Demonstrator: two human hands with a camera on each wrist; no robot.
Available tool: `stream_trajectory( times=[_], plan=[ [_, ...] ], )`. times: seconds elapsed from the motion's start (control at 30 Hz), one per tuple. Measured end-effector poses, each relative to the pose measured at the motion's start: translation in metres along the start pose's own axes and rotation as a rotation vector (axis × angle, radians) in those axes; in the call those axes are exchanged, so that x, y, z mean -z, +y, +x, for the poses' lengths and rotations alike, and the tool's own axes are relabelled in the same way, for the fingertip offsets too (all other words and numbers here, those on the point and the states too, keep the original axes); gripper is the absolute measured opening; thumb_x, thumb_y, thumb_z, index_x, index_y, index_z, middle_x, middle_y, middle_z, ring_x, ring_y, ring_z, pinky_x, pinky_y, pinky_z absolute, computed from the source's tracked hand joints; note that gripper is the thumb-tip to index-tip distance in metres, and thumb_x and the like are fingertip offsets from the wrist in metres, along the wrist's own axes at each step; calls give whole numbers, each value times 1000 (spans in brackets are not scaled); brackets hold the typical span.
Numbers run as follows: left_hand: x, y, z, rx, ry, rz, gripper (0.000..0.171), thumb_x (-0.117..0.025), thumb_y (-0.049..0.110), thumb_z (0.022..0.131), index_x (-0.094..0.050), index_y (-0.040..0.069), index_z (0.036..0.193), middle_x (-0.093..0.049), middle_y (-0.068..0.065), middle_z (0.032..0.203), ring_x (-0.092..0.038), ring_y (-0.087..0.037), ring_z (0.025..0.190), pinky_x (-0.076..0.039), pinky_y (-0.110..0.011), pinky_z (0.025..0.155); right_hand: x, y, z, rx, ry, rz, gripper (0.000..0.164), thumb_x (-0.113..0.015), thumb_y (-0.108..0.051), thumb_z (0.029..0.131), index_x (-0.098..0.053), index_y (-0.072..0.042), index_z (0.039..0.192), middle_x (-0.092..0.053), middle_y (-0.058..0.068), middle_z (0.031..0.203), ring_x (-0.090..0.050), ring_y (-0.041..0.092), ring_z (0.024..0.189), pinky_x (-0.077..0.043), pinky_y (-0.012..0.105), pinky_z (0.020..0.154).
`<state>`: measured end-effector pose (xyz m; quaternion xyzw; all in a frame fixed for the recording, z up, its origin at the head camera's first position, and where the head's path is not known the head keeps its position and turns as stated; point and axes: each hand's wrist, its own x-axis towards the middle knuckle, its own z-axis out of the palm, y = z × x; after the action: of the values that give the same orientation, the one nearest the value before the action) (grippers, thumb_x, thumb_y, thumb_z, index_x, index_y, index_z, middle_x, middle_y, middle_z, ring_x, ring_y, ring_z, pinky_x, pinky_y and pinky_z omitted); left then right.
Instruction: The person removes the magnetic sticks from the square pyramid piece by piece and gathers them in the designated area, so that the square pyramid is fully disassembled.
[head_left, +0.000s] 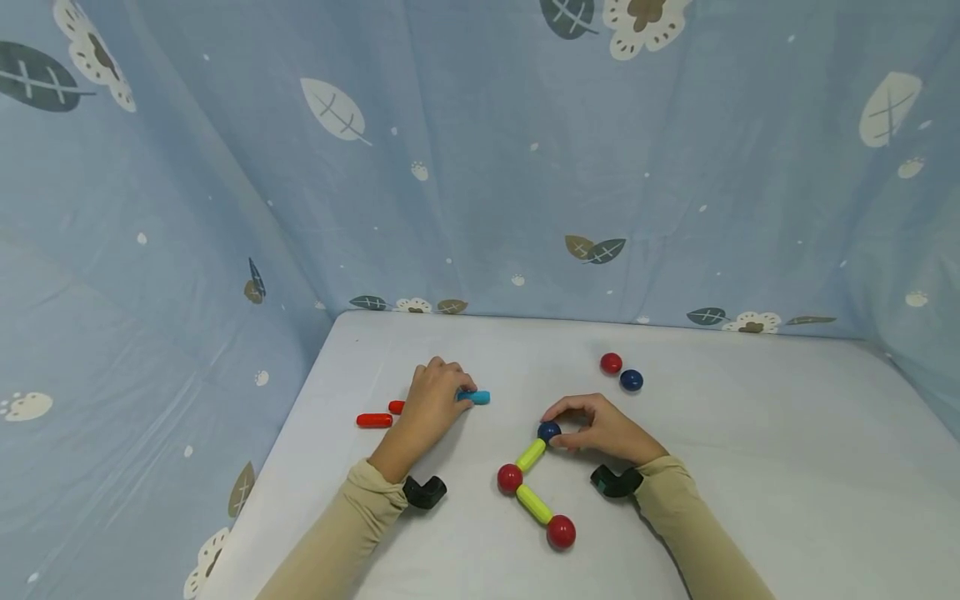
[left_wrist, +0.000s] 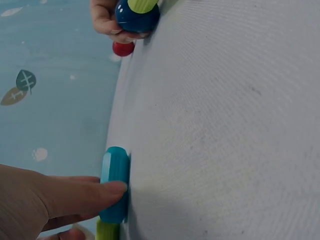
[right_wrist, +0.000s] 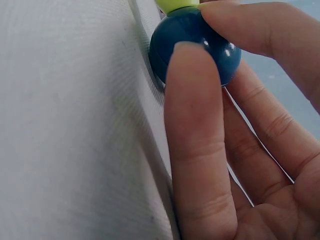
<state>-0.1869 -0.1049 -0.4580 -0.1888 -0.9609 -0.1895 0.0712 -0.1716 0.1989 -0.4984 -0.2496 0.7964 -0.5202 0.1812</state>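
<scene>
My right hand (head_left: pixel 600 429) pinches a dark blue ball (head_left: pixel 549 432) between thumb and fingers, close over the white table. That ball ends a zigzag chain: a yellow-green rod (head_left: pixel 531 455), a red ball (head_left: pixel 510 478), a second yellow-green rod (head_left: pixel 535 504) and another red ball (head_left: pixel 561 532). Over at the left, my left hand (head_left: pixel 435 404) has its thumb and fingers on a light blue rod (left_wrist: pixel 115 185) lying on the table. A yellow-green piece (left_wrist: pixel 107 230) shows just behind that rod in the left wrist view, mostly hidden from the head view by the hand.
Two red rods, one in full view (head_left: pixel 374 421) and one partly covered, lie left of my left hand. A loose red ball (head_left: pixel 611 363) and a loose blue ball (head_left: pixel 632 381) sit at the back. Blue patterned cloth (head_left: pixel 480 167) walls the table's back and left.
</scene>
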Motion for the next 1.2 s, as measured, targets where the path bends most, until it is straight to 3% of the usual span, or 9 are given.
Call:
stream_trajectory(
  times=[0.37, 0.53, 0.67, 0.8, 0.9, 1.2],
  plan=[
    [-3, -2, 1, -14, 38, 19, 19, -88, 10, 80, -82, 15, 98, -76, -2, 100, -61, -25, 99, -42, -36, 77, 0, 2, 1, -3, -1, -5, 31, -82, -16, 88, -75, -15, 119, -73, 8, 123, -63, 11, 108, -55, 23, 91],
    [1, 7, -2, -32, 19, -17, 22, -88, 13, 82, -81, 14, 104, -76, -4, 107, -63, -26, 103, -46, -39, 83, 0, 1, 1, -3, -1, -2, 32, -82, -16, 88, -75, -15, 119, -73, 8, 122, -63, 11, 107, -55, 23, 88],
    [4, 25, -6, -42, -91, -163, 18, -83, 26, 89, -79, 16, 104, -74, 2, 100, -64, -18, 92, -52, -34, 81, 0, 2, 1, 7, -1, -2, 32, -82, -15, 88, -74, -14, 119, -73, 9, 122, -63, 11, 104, -57, 24, 83],
    [-2, 43, -12, -22, -315, -323, 25, -77, 40, 93, -76, 17, 103, -71, 8, 87, -60, -7, 76, -51, -24, 67, 0, 2, 0, 17, -1, -4, 32, -82, -15, 88, -74, -13, 119, -73, 10, 120, -64, 10, 103, -57, 25, 81],
    [-12, 52, -17, -21, -429, -381, 28, -78, 42, 91, -76, 16, 99, -73, 9, 81, -59, -2, 71, -49, -21, 64, 0, 3, -1, 24, -1, -8, 32, -82, -16, 89, -74, -13, 119, -74, 8, 119, -64, 9, 105, -56, 24, 86],
    [-22, 57, -21, -30, -483, -458, 21, -80, 33, 90, -77, 12, 88, -69, 11, 67, -55, -1, 57, -41, -18, 54, 0, 3, 0, 56, 7, -49, 34, -84, -19, 87, -74, -14, 119, -75, 5, 119, -65, 6, 108, -53, 21, 95]
  ],
)
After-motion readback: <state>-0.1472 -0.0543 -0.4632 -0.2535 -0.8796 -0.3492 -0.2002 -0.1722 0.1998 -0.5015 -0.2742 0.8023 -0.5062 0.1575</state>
